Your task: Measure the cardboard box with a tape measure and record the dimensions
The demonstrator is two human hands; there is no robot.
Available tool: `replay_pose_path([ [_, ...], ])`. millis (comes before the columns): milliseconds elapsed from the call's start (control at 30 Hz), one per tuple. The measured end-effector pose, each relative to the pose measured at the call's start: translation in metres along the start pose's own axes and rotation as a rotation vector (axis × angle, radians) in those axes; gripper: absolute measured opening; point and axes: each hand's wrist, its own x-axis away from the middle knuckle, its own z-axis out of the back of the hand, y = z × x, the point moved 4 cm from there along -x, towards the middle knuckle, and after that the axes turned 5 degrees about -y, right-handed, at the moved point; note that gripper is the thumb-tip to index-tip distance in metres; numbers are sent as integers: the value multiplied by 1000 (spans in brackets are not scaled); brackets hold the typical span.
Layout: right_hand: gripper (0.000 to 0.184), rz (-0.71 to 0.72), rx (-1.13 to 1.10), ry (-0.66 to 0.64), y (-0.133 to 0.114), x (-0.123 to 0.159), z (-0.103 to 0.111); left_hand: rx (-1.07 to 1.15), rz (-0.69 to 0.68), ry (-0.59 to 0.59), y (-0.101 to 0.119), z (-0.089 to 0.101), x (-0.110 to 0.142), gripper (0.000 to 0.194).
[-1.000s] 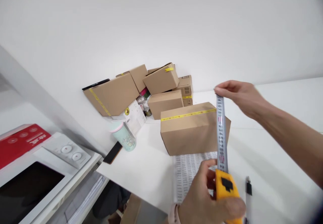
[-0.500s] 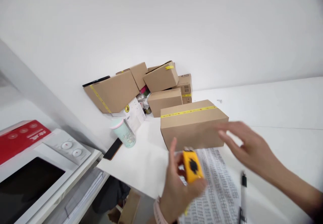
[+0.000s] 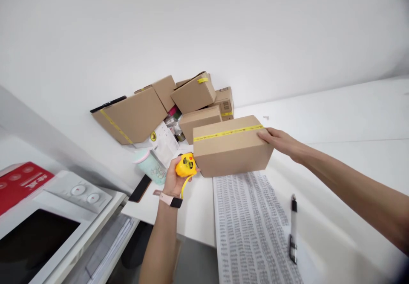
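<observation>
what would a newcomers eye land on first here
Probably the bright yellow, rounded tape measure held in the left hand, at the left end of the yellow-taped brown cardboard box. The right hand grips that box's right end. Next might come the bright red object with white print, at the far left by the white microwave oven.

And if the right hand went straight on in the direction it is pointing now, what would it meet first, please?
The taped cardboard box: the right hand appears to touch its right end, though some fingers are hidden, so their contact is unclear.
</observation>
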Motion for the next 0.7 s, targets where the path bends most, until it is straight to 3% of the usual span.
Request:
replay_pose_path([
  [100, 55, 203, -168, -8, 27, 17, -13, -14, -70, -40, 0, 3, 4, 57],
  [200, 59, 351, -169, 78, 65, 28, -27, -66, -63, -38, -11, 8, 3, 59],
  [333, 58, 326, -47, 127, 103, 40, -37, -116, -14, -9, -29, 14, 3, 59],
  [467, 47, 198, 272, 217, 108, 73, -22, -151, -132, 58, -16, 14, 8, 56],
  [567, 45, 12, 528, 117, 112, 104, -15, -304, -351, 98, 11, -3, 9, 63],
  [700, 47, -93, 764, -15, 123, 132, -23, -814, -582, 19, 29, -57, -9, 73],
])
